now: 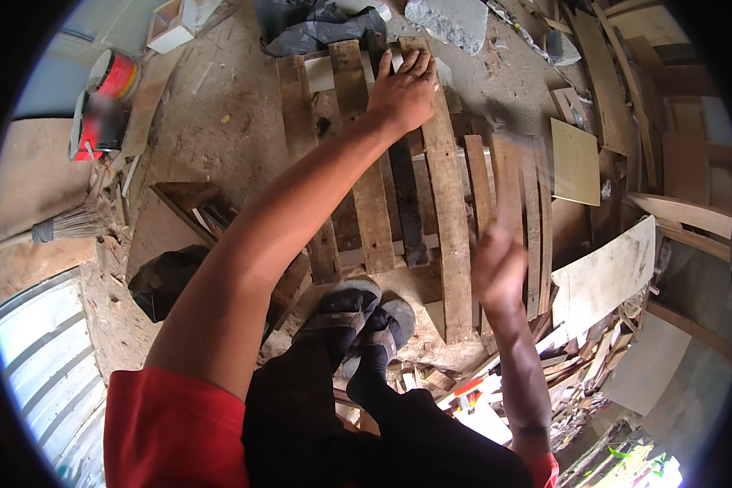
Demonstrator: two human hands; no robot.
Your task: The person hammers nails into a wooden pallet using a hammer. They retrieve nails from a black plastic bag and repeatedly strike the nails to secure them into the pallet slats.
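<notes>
My left hand lies on the far end of a long wooden plank, its fingers spread over the wood and the neighbouring dark plank. Closed around a wooden handle is my right hand, smeared by motion. The tool looks like a hammer; its head is a grey blur above the slats to the right. Further planks lie roughly parallel under my left forearm, across lighter crosspieces, like a pallet. Whether a nail stands in the wood is too small to tell.
Narrow slats and a pale board lie to the right. Scrap wood is heaped at the lower right. Black plastic and a concrete lump sit at the far side. Red tins and a broom are on the left.
</notes>
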